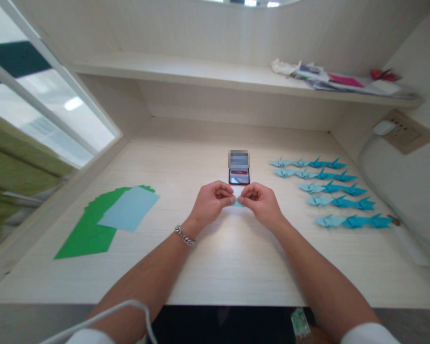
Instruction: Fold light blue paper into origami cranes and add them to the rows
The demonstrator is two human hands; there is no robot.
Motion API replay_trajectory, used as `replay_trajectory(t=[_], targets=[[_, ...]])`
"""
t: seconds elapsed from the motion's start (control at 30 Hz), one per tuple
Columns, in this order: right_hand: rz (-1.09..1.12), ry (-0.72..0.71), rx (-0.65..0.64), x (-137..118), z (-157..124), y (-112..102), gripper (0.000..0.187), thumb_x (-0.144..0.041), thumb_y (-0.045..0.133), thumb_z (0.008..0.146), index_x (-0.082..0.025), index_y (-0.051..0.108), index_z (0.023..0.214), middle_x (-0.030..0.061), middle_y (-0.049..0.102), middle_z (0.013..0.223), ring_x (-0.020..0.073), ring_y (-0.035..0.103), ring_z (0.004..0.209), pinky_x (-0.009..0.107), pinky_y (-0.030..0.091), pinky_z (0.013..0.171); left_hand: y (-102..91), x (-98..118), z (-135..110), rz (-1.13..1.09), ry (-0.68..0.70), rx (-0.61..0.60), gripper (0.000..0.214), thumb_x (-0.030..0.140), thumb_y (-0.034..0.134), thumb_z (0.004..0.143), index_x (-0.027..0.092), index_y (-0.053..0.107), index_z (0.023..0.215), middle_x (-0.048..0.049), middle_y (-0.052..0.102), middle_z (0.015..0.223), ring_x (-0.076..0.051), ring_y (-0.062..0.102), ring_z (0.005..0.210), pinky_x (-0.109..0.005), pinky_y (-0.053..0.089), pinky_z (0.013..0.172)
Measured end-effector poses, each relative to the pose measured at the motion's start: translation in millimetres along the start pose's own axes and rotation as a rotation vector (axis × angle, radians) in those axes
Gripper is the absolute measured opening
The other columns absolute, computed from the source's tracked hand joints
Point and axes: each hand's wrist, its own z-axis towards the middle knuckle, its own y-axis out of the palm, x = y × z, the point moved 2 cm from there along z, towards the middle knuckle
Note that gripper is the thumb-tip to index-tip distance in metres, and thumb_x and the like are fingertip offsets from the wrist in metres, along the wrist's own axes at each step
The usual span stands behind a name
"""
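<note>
My left hand (211, 203) and my right hand (261, 203) meet over the middle of the desk (218, 258). Both pinch a small light-blue folded paper piece (238, 202) between their fingertips. Only a sliver of the paper shows between the hands. A metal bracelet (184, 236) circles my left wrist. Just beyond the hands a phone (239, 173) stands propped on the desk.
Several folded blue and light-blue paper cranes (329, 191) lie in rows on the right. A light-blue sheet (128, 208) lies on a stack of green sheets (89, 229) on the left. A shelf (207, 71) above carries papers (336, 80). A wall socket with a cable (387, 129) is at right.
</note>
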Motion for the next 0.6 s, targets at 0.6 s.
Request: replay_trajectory(t=[0.6], targets=[[0.062,0.064,-0.017,4.0,3.2,-3.9,0.023,-0.029,0.074,0.063,-0.017,0.060,0.077,-0.0013,0.061,0.065,0.0112,0.056,0.058,0.025,0.044,0.056,0.0,-1.4,3.8,-0.068,-0.038,-0.105,0.035,0.017,0.066,0.072,0.012,0.061,0.106,-0.0050,0.069,0.074,-0.013,0.062,0.065,-0.026,0.051,0.064]])
